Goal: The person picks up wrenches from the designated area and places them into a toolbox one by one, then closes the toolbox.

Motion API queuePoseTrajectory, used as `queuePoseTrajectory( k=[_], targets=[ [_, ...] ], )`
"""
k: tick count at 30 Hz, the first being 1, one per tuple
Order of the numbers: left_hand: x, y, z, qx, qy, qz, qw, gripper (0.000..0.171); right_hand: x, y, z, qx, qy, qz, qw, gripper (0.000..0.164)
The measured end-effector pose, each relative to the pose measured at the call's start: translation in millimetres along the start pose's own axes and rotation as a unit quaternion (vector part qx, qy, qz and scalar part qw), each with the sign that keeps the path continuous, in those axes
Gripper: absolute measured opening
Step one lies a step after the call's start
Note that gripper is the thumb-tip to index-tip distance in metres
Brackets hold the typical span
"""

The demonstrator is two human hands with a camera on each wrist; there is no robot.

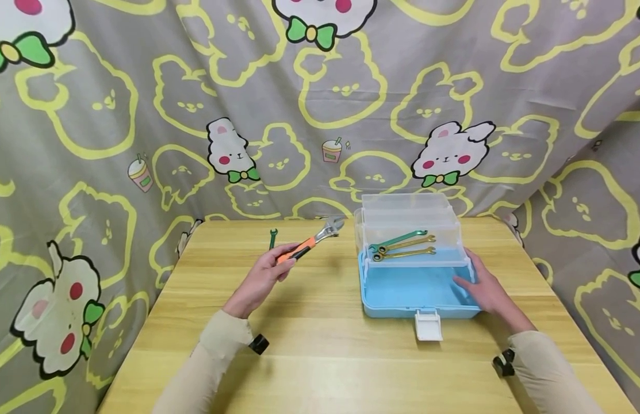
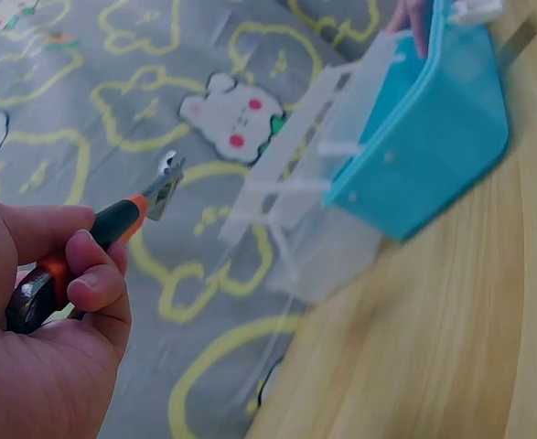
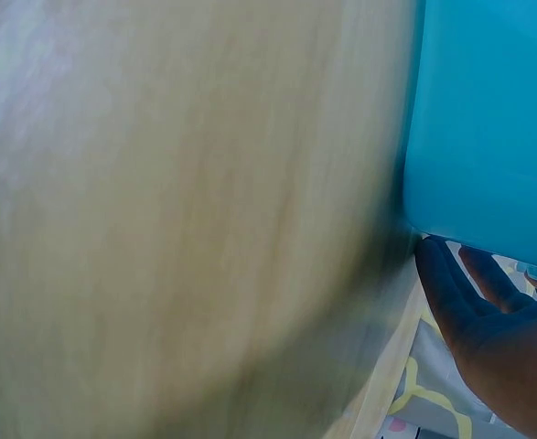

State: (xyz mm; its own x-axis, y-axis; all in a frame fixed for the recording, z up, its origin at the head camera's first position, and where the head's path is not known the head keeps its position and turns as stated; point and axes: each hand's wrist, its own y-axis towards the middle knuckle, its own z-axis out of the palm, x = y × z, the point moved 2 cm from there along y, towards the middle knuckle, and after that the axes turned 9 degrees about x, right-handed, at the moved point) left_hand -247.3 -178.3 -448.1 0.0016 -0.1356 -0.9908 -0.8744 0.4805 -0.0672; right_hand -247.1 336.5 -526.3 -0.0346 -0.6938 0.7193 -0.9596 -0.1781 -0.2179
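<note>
Left hand [image 2: 58, 370] grips wrench [image 1: 310, 243], right [image 1: 487, 291] seemingly box [image 1: 394, 311], only head view showing loose spanner [image 1: 273, 238].

Left hand [image 1: 263, 276]: raised, fingers [image 2: 102, 285] curled in grip.
Right hand [image 1: 487, 290]: thumb [image 1: 463, 283] spread from fingers.
Left forearm [image 1: 208, 356]: extended forward, angled inward.
Right forearm [image 1: 544, 365]: extended forward, angled inward.

Head cam: head-worn, looks fwd. & down over worktop [image 1: 320, 368] to curtain [image 1: 278, 86]; widest view, incl. L hand [image 1: 260, 279] & R hand [image 1: 487, 291]. L-wrist cam: close to L hand, faces along wrench [image 2: 117, 224] twd. box [image 2: 433, 146], scene tilted. R-wrist cam: v. close to box's outer wall, scene turned sideways, R hand at lower R. Box & part of R hand common to all 3 views.
</note>
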Motion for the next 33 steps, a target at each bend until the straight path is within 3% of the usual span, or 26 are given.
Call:
queuePoseTrajectory(
  k=[15, 25, 33],
  targets=[
    [-3.8, 50.2, 57.8, 0.069, -0.013, 0.010, 0.9975, 0.038, 2, -2, 0, -0.002, -0.003, -0.002, 1.000, 0.085],
    [-2.7, 85.6, 106.3, 0.084, -0.057, 0.001, 0.9948, 0.039, 0, -2, 1, -0.007, -0.006, -0.005, 1.000, 0.086],
    [-7.5, 109.0, 136.3, 0.083, -0.048, -0.010, 0.9953, 0.038, -1, -2, 0, -0.006, -0.005, -0.007, 1.000, 0.086]
  ],
)
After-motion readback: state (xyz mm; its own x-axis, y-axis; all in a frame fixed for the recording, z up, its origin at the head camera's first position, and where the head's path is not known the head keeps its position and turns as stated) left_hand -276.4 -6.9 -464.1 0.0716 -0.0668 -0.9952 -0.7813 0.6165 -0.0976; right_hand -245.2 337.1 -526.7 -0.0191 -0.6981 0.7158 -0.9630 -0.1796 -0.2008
